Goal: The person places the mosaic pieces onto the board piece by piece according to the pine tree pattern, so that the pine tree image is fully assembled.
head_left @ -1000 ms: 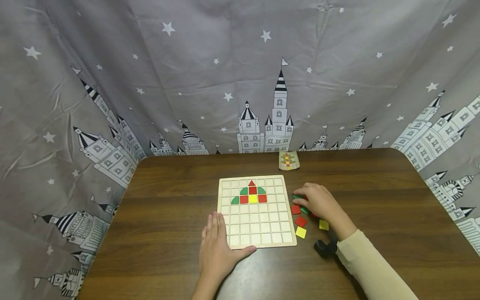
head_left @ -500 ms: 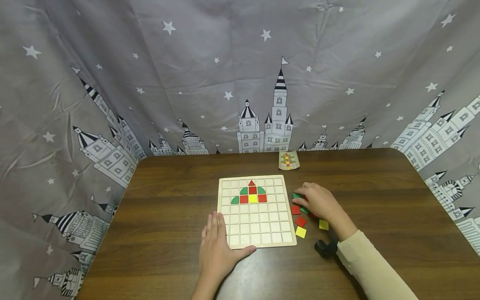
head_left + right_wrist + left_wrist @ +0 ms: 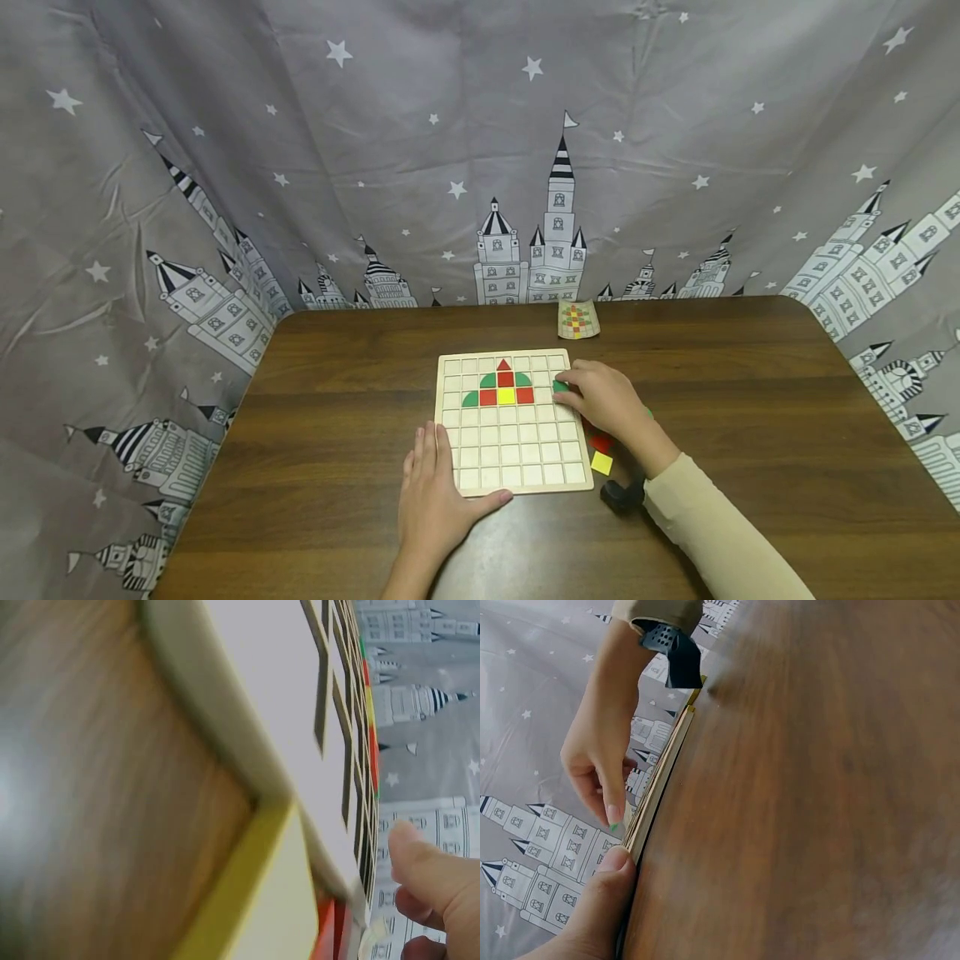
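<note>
My left hand [image 3: 433,512] lies at the near left corner of a pale wooden grid board [image 3: 510,458], fingers straight along its left edge and thumb at its near edge. Between thumb and fingertips my right hand [image 3: 606,404] pinches a small green tile [image 3: 560,386], over the board's right columns. In the left wrist view only a green sliver of that tile [image 3: 614,826] shows below the fingertips. Red squares, a yellow square [image 3: 506,397], green rounded tiles [image 3: 471,400] and a red triangle [image 3: 503,365] sit in the board's upper cells.
A yellow tile [image 3: 602,463] and a red tile [image 3: 602,444] lie beside the board's right edge; the right arm partly hides other tiles. Behind the board is a small pattern card [image 3: 578,320]. A grey castle-print curtain [image 3: 420,167] hangs behind the wooden table [image 3: 337,433].
My right hand has moved left from the loose tiles to above the board's right side, carrying a green tile. My left hand has stayed in place.
</note>
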{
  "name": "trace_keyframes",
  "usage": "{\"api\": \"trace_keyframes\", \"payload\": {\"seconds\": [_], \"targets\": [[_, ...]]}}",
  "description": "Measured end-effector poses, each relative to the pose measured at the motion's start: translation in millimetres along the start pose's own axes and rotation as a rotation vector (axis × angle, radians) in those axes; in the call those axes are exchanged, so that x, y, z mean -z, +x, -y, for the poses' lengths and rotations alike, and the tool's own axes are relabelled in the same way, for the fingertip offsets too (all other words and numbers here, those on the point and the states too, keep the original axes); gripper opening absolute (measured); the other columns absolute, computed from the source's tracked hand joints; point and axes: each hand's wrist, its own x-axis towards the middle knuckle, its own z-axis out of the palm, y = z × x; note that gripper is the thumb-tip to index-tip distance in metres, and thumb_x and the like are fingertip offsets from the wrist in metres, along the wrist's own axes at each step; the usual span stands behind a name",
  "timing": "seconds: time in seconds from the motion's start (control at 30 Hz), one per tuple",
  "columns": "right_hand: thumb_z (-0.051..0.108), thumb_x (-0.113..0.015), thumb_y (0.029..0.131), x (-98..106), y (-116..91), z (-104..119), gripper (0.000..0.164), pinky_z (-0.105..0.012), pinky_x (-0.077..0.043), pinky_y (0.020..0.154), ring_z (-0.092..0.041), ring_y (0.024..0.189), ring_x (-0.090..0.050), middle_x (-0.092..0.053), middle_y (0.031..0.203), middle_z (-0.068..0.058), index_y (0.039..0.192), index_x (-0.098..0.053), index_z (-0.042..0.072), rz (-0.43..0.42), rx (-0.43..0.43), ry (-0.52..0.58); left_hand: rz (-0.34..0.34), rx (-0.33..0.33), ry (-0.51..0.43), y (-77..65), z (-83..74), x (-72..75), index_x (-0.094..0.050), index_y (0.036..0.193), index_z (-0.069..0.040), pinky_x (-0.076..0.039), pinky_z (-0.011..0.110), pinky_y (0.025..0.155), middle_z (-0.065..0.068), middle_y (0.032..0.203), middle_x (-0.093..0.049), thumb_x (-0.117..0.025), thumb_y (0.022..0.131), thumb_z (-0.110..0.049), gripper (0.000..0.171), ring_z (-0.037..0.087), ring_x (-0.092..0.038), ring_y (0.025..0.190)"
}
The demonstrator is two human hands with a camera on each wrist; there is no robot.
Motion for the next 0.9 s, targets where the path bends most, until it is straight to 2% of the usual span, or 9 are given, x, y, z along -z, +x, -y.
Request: {"api": "trace_keyframes", "payload": {"seconds": [0.17, 0.47, 0.77, 0.9], "targets": [[0.032, -0.075, 0.088, -4.0, 5.1, 11.0, 0.032, -0.033, -0.056, 0.07, -0.015, 0.082, -0.065, -0.071, 0.095, -0.001, 0.112, -0.076, 0.012, -0.01, 0.032, 0.009, 0.005, 0.003, -0.002, 0.3, -0.5, 0.2, -0.023, 0.156, 0.0, -0.021, 0.049, 0.124, 0.017, 0.165, -0.019, -0.057, 0.055, -0.097, 0.143, 0.032, -0.017, 0.154], [0.028, -0.074, 0.089, -7.4, 10.0, 20.0, 0.031, -0.029, -0.053, 0.066, -0.014, 0.078, -0.061, -0.07, 0.095, -0.003, 0.115, -0.075, 0.011, 0.02, 0.064, -0.008, 0.003, -0.001, 0.0, 0.7, -0.6, 0.7, -0.023, 0.156, 0.0, -0.021, 0.049, 0.124, 0.018, 0.165, -0.019, -0.058, 0.056, -0.096, 0.143, 0.033, -0.017, 0.154], [0.029, -0.073, 0.09, -6.9, 11.3, 24.6, 0.033, -0.025, -0.047, 0.062, -0.011, 0.074, -0.056, -0.069, 0.094, -0.001, 0.118, -0.074, 0.012, 0.077, 0.054, -0.035, 0.001, -0.001, -0.003, 0.0, 0.2, 0.9, -0.022, 0.157, 0.0, -0.02, 0.048, 0.124, 0.017, 0.165, -0.018, -0.055, 0.056, -0.097, 0.144, 0.032, -0.016, 0.154], [0.03, -0.073, 0.09, -7.5, 11.7, 24.8, 0.033, -0.027, -0.049, 0.064, -0.012, 0.077, -0.058, -0.07, 0.094, 0.0, 0.118, -0.074, 0.013, 0.088, 0.042, -0.037, -0.001, -0.003, -0.007, -0.2, 0.3, 1.1, -0.022, 0.156, 0.0, -0.02, 0.049, 0.124, 0.017, 0.165, -0.018, -0.058, 0.056, -0.096, 0.143, 0.032, -0.017, 0.154]]}}
